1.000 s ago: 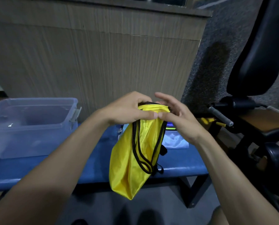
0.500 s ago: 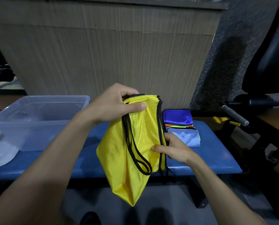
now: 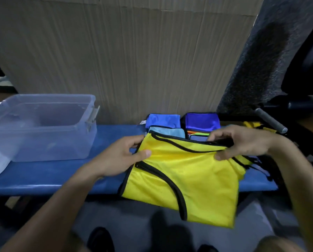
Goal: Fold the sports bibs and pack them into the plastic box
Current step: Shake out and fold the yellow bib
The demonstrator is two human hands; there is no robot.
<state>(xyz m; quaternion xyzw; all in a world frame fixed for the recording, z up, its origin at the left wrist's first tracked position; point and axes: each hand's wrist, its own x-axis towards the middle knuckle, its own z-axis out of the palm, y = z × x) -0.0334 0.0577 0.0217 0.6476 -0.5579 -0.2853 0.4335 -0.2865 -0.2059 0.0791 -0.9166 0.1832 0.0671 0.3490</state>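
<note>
Yellow mesh, thin and limp, is what I have between my hands: the yellow bib lies spread across the front of the blue bench, its lower half drooping over the edge toward the floor. My left hand pinches its upper left corner, thumb on top and fingers curled behind the black binding. My right hand grips the upper right edge the same way, thumb pressed on the fabric. I judge it nearly weightless and slick, likely to slide off the bench if released, so the bound edges and corners are the sure places to hold. It has no stiffness, so any crease will need pressing flat against the bench.

Just behind the bib sit folded bibs, blue, pale blue and purple, stacked close together near the wall. At the left end of the bench stands the plastic box, clear, open-topped, seemingly with nothing in it yet. A ribbed beige panel rises behind the bench. Dark gym equipment crowds my right side, and grey floor shows below.
</note>
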